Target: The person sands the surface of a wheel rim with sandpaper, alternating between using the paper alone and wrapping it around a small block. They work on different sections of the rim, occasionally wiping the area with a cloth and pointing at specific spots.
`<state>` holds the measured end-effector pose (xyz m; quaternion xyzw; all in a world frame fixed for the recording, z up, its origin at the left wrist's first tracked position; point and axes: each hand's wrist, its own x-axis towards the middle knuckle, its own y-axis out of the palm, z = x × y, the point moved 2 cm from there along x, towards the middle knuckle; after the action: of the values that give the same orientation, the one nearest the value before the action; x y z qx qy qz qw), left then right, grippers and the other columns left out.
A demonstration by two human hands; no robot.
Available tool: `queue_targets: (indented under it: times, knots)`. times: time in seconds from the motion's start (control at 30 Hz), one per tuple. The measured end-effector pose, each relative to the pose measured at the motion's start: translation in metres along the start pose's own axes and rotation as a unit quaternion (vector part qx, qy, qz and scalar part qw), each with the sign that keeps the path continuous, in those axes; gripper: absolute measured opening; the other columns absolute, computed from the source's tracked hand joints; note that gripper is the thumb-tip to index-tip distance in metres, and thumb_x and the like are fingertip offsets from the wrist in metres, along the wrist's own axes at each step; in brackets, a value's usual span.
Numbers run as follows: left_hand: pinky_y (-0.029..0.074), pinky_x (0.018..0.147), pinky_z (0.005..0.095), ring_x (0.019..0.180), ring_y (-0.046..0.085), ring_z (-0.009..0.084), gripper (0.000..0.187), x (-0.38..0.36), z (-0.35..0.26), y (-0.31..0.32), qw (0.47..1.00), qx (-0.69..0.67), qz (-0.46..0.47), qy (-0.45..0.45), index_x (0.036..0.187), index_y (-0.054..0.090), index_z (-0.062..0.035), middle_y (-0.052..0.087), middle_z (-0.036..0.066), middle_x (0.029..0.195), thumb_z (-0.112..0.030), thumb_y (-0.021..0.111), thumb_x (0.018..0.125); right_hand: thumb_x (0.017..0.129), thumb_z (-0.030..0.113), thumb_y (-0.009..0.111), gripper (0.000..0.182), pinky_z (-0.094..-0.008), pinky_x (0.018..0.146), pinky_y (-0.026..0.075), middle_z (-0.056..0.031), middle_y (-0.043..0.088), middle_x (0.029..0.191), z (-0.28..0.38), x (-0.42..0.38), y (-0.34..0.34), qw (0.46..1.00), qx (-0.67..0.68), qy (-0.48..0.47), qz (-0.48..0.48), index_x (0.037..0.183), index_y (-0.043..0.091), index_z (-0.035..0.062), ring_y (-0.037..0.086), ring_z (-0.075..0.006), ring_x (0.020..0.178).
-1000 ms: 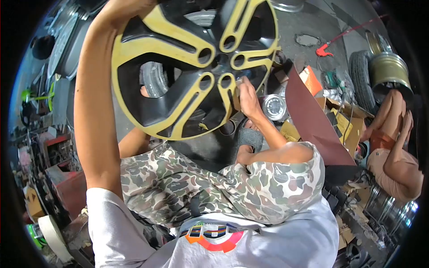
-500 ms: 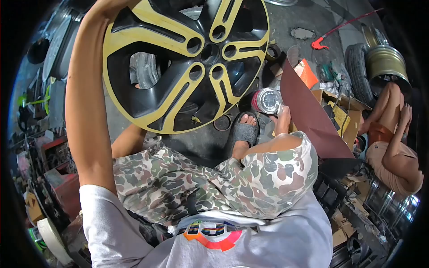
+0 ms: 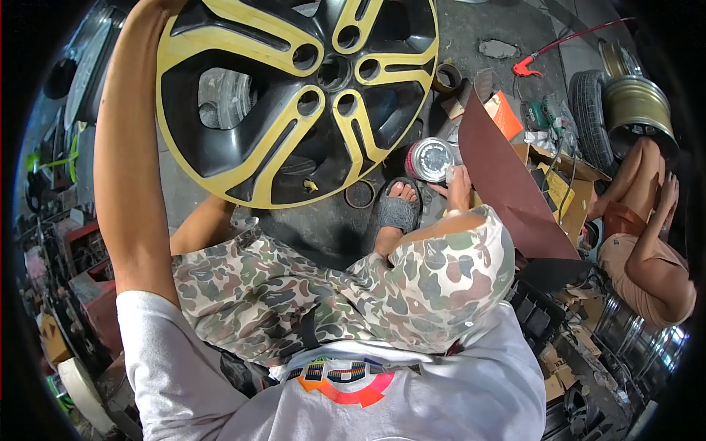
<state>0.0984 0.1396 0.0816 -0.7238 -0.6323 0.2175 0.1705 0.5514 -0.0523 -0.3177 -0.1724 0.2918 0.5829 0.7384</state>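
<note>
A large yellow-and-black car wheel (image 3: 257, 173) fills the upper left, its spoked face towards me. My left arm reaches up along its left side. Only the edge of my left hand (image 3: 170, 6) shows at the rim; its fingers are cut off by the frame's top. Beyond my knee, my right hand (image 3: 460, 187) is closed with a small whitish thing (image 3: 450, 173) at its fingertips. Right against it is a round metal tin (image 3: 432, 159) with a red side, its silver top facing up. My sandalled foot (image 3: 401, 206) is just below the tin.
A curved brown sheet (image 3: 500, 176) stands right of my hand, with a cardboard box (image 3: 581, 191) behind it. A red air gun (image 3: 526, 67) lies on the floor. At right, another person (image 3: 640, 272) sits beside a gold wheel (image 3: 636, 106) and a tyre (image 3: 588, 117).
The wheel and my left arm have shifted slightly left and up in view. My right hand has moved a little left and up, and the tin also sits slightly further left.
</note>
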Motion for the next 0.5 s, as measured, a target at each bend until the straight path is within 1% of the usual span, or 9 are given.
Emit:
queue_targets:
  times: [0.13, 0.17, 0.27, 0.3, 0.33, 0.37, 0.43, 0.47, 0.5]
  knots:
    - [0.047, 0.109, 0.0324, 0.118, 0.063, 0.0203, 0.049, 0.009, 0.007, -0.004, 0.999, -0.022, 0.019, 0.019, 0.139, 0.061, 0.002, 0.069, 0.012, 0.132, -0.015, 0.074, 0.095, 0.104, 0.024, 0.04, 0.028, -0.0512, 0.08, 0.067, -0.0167, 0.051, 0.117, -0.042, -0.005, 0.012, 1.0, -0.016, -0.018, 0.0, 0.111, 0.053, 0.0004, 0.06, -0.0333, 0.107]
    - [0.047, 0.109, 0.0323, 0.119, 0.063, 0.0201, 0.049, 0.007, 0.006, -0.005, 0.999, -0.012, 0.016, 0.026, 0.14, 0.061, 0.0019, 0.068, 0.012, 0.133, -0.015, 0.073, 0.095, 0.104, 0.025, 0.041, 0.029, -0.0484, 0.083, 0.067, -0.0172, 0.053, 0.117, -0.042, -0.009, 0.02, 0.994, -0.082, -0.074, 0.019, 0.113, 0.052, -0.0004, 0.06, -0.0322, 0.109]
    - [0.048, 0.108, 0.032, 0.118, 0.063, 0.0201, 0.048, 0.0, 0.006, -0.005, 1.0, 0.004, 0.004, 0.025, 0.139, 0.062, 0.0015, 0.069, 0.013, 0.132, -0.016, 0.073, 0.096, 0.104, 0.025, 0.041, 0.029, -0.0453, 0.085, 0.066, -0.017, 0.055, 0.114, -0.032, -0.02, 0.026, 0.998, -0.039, -0.045, 0.003, 0.113, 0.053, -0.0008, 0.062, -0.0299, 0.105]
    - [0.048, 0.108, 0.032, 0.118, 0.063, 0.0201, 0.048, -0.001, 0.003, -0.002, 1.0, 0.004, 0.005, 0.025, 0.139, 0.062, 0.0015, 0.069, 0.013, 0.132, -0.016, 0.073, 0.096, 0.104, 0.024, 0.044, 0.028, -0.0419, 0.086, 0.065, -0.0162, 0.056, 0.112, -0.028, -0.021, 0.024, 0.998, -0.044, -0.049, 0.016, 0.111, 0.056, -0.0008, 0.063, -0.028, 0.098]
    - [0.048, 0.107, 0.0318, 0.118, 0.063, 0.0196, 0.047, -0.003, 0.001, 0.0, 1.0, -0.002, 0.003, 0.014, 0.139, 0.062, 0.0013, 0.069, 0.012, 0.132, -0.016, 0.073, 0.096, 0.104, 0.024, 0.044, 0.028, -0.0419, 0.086, 0.065, -0.0162, 0.056, 0.112, -0.042, -0.004, 0.004, 0.998, -0.046, -0.051, 0.014, 0.111, 0.056, -0.0008, 0.063, -0.028, 0.098]
    - [0.049, 0.106, 0.0316, 0.118, 0.063, 0.0191, 0.047, -0.005, -0.002, 0.001, 1.0, -0.008, -0.001, 0.003, 0.138, 0.063, 0.0012, 0.069, 0.011, 0.131, -0.016, 0.073, 0.096, 0.104, 0.024, 0.045, 0.028, -0.0417, 0.087, 0.065, -0.0162, 0.056, 0.112, -0.039, 0.004, -0.004, 0.967, -0.181, -0.165, 0.067, 0.11, 0.057, -0.0011, 0.063, -0.0275, 0.098]
    - [0.049, 0.105, 0.0315, 0.117, 0.063, 0.0184, 0.046, -0.011, -0.007, 0.005, 1.0, -0.02, 0.009, 0.001, 0.137, 0.063, 0.0014, 0.07, 0.011, 0.129, -0.017, 0.073, 0.096, 0.104, 0.023, 0.048, 0.027, -0.0381, 0.083, 0.064, -0.0134, 0.06, 0.104, -0.023, 0.001, -0.004, 0.989, -0.119, -0.052, 0.065, 0.106, 0.061, -0.0007, 0.064, -0.0236, 0.094]
    - [0.05, 0.104, 0.0315, 0.116, 0.063, 0.0177, 0.045, -0.016, -0.01, 0.008, 0.999, -0.033, 0.023, -0.002, 0.136, 0.064, 0.0015, 0.07, 0.01, 0.128, -0.017, 0.073, 0.096, 0.105, 0.022, 0.047, 0.026, -0.0323, 0.072, 0.059, -0.0094, 0.062, 0.096, -0.022, 0.016, -0.014, 0.947, -0.268, -0.178, 0.02, 0.104, 0.062, 0.0003, 0.063, -0.0188, 0.085]
    - [0.052, 0.1, 0.0302, 0.111, 0.064, 0.0161, 0.043, -0.021, -0.015, 0.009, 0.999, 0.003, 0.019, 0.038, 0.135, 0.065, 0.0018, 0.071, 0.009, 0.123, -0.017, 0.072, 0.097, 0.103, 0.025, 0.054, 0.027, -0.0345, 0.071, 0.056, -0.0095, 0.064, 0.088, -0.012, 0.02, -0.012, 0.942, -0.254, -0.214, -0.042, 0.1, 0.064, 0.0003, 0.064, -0.0204, 0.08]
